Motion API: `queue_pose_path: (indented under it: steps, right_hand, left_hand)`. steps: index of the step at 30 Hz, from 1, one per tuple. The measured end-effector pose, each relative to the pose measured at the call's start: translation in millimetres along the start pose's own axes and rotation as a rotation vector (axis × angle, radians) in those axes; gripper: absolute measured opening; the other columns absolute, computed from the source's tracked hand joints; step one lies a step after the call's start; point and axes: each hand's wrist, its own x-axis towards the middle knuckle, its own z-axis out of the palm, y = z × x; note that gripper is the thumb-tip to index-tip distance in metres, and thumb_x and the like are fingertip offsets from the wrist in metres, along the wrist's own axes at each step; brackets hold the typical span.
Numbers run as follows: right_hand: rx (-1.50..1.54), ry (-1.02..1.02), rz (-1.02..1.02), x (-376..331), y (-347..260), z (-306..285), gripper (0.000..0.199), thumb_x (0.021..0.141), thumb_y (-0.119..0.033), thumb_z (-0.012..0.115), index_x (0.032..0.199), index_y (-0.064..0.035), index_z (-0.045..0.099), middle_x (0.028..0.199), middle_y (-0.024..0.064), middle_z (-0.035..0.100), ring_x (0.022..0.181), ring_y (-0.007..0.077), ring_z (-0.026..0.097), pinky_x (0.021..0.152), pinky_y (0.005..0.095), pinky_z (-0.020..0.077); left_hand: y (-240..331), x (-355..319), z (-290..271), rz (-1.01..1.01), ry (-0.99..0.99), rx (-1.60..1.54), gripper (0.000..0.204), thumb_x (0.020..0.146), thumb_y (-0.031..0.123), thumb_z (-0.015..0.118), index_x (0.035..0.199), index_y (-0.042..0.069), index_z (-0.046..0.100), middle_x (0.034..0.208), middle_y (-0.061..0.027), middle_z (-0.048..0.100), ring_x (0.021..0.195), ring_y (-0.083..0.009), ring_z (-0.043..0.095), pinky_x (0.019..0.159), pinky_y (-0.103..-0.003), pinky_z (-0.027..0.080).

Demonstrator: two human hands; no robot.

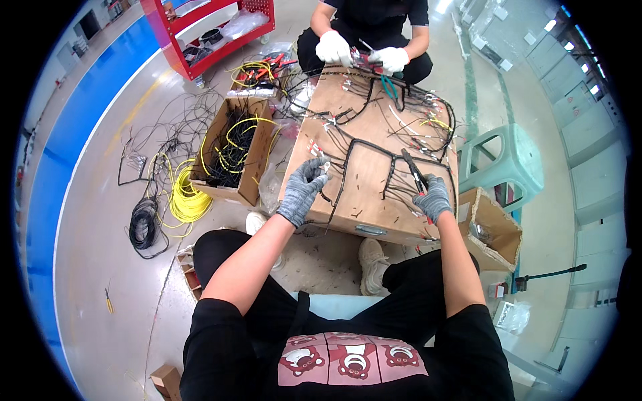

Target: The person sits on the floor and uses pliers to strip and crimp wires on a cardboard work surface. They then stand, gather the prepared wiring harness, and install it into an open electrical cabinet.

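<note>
My left hand (pixel 304 191), in a grey knit glove, is closed in a pinch at the left side of a brown wooden box (pixel 317 240). Between thumb and fingers it holds a small pale piece (pixel 326 166) that looks like a ring cable lug. In my right hand (pixel 435 199), gloved the same way, is a pair of pliers (pixel 414 170); their dark jaws point up and away, and a red handle shows below the fingers. A black-sleeved wire harness (pixel 364 142) lies across the box top between both hands, its branches ending in loose wires.
Opposite me a person's white-gloved hands (pixel 334 49) work at the harness's far end, near green-handled pliers (pixel 389 87). Left stand a carton of black wires (pixel 231 144), a yellow cable coil (pixel 187 194) and a red cart (pixel 200 40). Right are a green stool (pixel 508 160) and an open carton (pixel 491 227).
</note>
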Motion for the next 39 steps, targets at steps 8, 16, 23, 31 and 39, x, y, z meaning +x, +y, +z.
queue_pose_path:
  steps: [8,16,23,31,39]
  right_hand:
    - [1.036,0.134,-0.061,-23,-2,68,0.044,0.073,0.002,0.054,0.116,-0.003,0.046,0.095,0.0048,0.051,0.079,0.0125,0.049,0.067,0.0241,0.0456]
    - [0.621,0.317,-0.251,-41,-50,147,0.036,0.07,0.003,0.052,0.106,-0.0021,0.054,0.092,0.0103,0.056,0.08,0.0199,0.055,0.073,0.0295,0.046]
    - [0.745,0.098,0.048,-39,-63,133,0.031,0.078,-0.012,0.069,0.104,-0.0041,0.055,0.078,0.0039,0.058,0.069,0.0143,0.054,0.066,0.0284,0.0465]
    - [1.002,0.043,0.05,-31,-31,156,0.029,0.076,0.001,0.056,0.105,-0.004,0.054,0.08,0.0024,0.054,0.07,0.0132,0.052,0.065,0.026,0.046]
    - [0.576,-0.114,-0.329,-17,-79,43,0.043,0.072,-0.006,0.059,0.113,0.002,0.047,0.092,0.0144,0.055,0.083,0.0271,0.055,0.077,0.0331,0.047]
  left_hand:
    - [-6,-1,-1,-0.011,-0.026,-0.087,0.038,0.081,-0.007,0.061,0.116,0.003,0.056,0.098,0.0004,0.06,0.088,-0.0085,0.059,0.077,-0.021,0.047]
    - [-5,-8,6,-0.004,0.008,-0.035,0.038,0.078,-0.005,0.065,0.114,0.004,0.058,0.088,0.0051,0.055,0.075,-0.003,0.05,0.071,-0.017,0.045]
    - [-4,-10,1,-0.017,0.018,-0.09,0.038,0.079,-0.008,0.062,0.115,0.004,0.058,0.088,0.0052,0.055,0.074,-0.003,0.048,0.075,-0.017,0.045]
    - [-5,-8,8,0.014,-0.013,-0.131,0.038,0.077,-0.008,0.064,0.113,0.004,0.058,0.09,0.004,0.056,0.078,-0.0039,0.051,0.077,-0.019,0.048]
    - [-3,-12,2,0.021,0.032,-0.064,0.034,0.08,-0.006,0.062,0.113,0.003,0.057,0.096,0.0019,0.057,0.085,-0.0063,0.055,0.081,-0.021,0.048]
